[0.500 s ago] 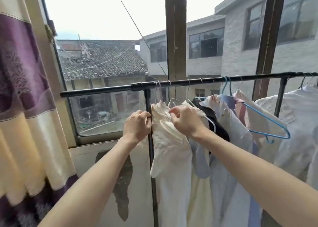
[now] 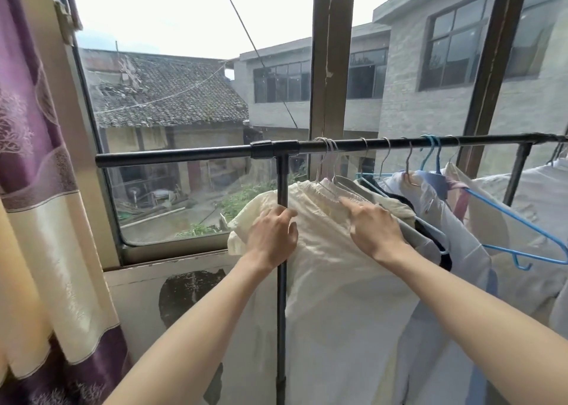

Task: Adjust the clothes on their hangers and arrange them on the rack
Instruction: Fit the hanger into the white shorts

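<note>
Smoothing cream garment [image 2: 335, 251] on rack [image 2: 190, 155]

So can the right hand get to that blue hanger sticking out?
Probably yes. The right hand rests on the cream garment, and the blue hanger juts out just to its right with nothing in front of it.

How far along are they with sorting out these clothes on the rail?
Done: the clothes already hang by their hooks on the black rail. In hand: the left hand and right hand rest on the cream garment at the rack's upright pole, smoothing it. Left: the bunched pale blue shirt and the bare blue hanger look untidy.
</note>
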`<state>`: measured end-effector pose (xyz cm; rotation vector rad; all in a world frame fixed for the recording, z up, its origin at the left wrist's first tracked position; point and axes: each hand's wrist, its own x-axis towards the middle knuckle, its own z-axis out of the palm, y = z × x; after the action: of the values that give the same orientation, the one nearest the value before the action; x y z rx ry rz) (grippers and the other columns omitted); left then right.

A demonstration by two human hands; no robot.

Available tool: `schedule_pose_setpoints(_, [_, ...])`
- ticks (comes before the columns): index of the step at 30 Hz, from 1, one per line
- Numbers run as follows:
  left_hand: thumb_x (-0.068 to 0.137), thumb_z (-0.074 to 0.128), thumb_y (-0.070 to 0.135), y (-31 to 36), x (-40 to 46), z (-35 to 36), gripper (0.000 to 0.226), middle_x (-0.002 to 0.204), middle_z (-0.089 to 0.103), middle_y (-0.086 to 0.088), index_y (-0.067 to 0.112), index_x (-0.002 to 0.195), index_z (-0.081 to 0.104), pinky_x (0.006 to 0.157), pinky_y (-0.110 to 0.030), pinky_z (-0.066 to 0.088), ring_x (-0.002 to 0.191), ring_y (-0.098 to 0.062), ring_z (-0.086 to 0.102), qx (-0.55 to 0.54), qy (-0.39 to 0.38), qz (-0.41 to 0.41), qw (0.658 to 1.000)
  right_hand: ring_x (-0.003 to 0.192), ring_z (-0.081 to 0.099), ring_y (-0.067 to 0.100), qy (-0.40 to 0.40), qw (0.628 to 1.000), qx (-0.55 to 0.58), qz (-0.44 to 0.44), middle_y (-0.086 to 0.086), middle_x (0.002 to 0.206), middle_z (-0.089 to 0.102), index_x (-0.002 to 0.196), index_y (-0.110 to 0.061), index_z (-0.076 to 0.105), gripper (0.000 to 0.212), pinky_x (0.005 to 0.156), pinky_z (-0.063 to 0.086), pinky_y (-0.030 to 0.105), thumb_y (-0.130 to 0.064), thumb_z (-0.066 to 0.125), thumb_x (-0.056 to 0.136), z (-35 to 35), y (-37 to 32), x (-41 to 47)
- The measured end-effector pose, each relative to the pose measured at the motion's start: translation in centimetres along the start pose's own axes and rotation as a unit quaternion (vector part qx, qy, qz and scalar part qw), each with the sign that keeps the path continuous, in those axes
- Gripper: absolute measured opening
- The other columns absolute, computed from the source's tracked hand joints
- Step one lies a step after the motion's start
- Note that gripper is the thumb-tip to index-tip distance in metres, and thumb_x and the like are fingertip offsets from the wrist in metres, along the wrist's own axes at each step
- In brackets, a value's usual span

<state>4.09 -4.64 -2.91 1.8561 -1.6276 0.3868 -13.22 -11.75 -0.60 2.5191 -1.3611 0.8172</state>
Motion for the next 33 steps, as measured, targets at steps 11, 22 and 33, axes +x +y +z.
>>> schedule_pose_setpoints(11, [0.094, 0.043, 0.025, 3.6, 2.2, 3.5, 0.036, 0.134, 0.049, 0.000, 0.019, 0.129, 0.049, 0.089, -0.035, 0.044, 0.117, -0.021, 0.052, -0.022, -0.046, 0.015, 0.999, 0.109, 0.059, 0.033, 0.026, 0.994, -0.054, 0.086, 0.013, 0.124, 0.061, 0.137, -0.035, 0.039, 0.054, 0.085, 0.049, 0.045, -0.006, 0.037, 0.092, -1.1, 9.4, 1.3])
schedule_pose_setpoints(22, [0.094, 0.045, 0.030, 4.7, 4.1, 6.1, 0.046, 0.141, 0.041, -0.004, 0.016, 0.137, 0.039, 0.103, -0.036, 0.036, 0.131, -0.021, 0.038, -0.110, -0.031, -0.036, 0.993, 0.104, 0.061, 0.032, 0.122, 0.989, 0.072, 0.028, 0.003, 0.120, 0.065, 0.125, -0.029, 0.057, 0.037, 0.085, 0.049, 0.042, -0.017, 0.052, 0.091, -3.8, 12.0, 0.9])
schedule_pose_setpoints(33, [0.087, 0.037, 0.056, 7.7, 2.1, 8.1, 0.060, 0.127, 0.054, -0.011, 0.020, 0.135, 0.043, 0.096, -0.038, 0.037, 0.117, -0.027, 0.051, -0.096, -0.004, 0.045, 0.994, 0.074, 0.069, 0.019, 0.209, 0.971, 0.081, -0.084, -0.004, 0.098, 0.072, 0.109, -0.021, 0.065, 0.030, 0.060, 0.052, 0.027, -0.012, 0.061, 0.080, -0.8, 15.8, -7.8])
